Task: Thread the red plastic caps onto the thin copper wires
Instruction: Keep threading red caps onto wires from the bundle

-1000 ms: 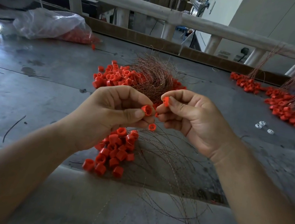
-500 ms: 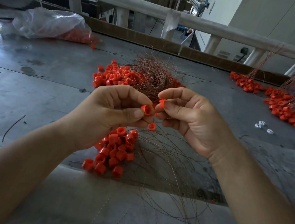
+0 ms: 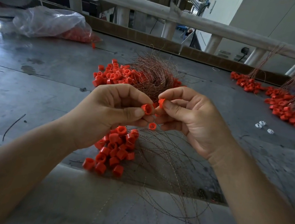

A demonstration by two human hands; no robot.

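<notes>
My left hand (image 3: pixel 113 113) pinches red cap (image 3: pixel 147 109) between thumb and fingers, open end toward me. My right hand (image 3: pixel 188 120) pinches second cap (image 3: pixel 161 101), just beside first. Third cap (image 3: pixel 152 126) just below fingertips; cannot tell what carries it. Near cap pile (image 3: pixel 116 150) under left wrist, loose copper wires (image 3: pixel 169 170) fanned beside it on grey table (image 3: pixel 43 89). Wire tangle (image 3: pixel 153 75) on far cap pile (image 3: pixel 110 75) behind hands.

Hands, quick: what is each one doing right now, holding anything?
Left hand: fingers closed, pinching a red cap.
Right hand: fingers closed, pinching a second red cap.
</notes>
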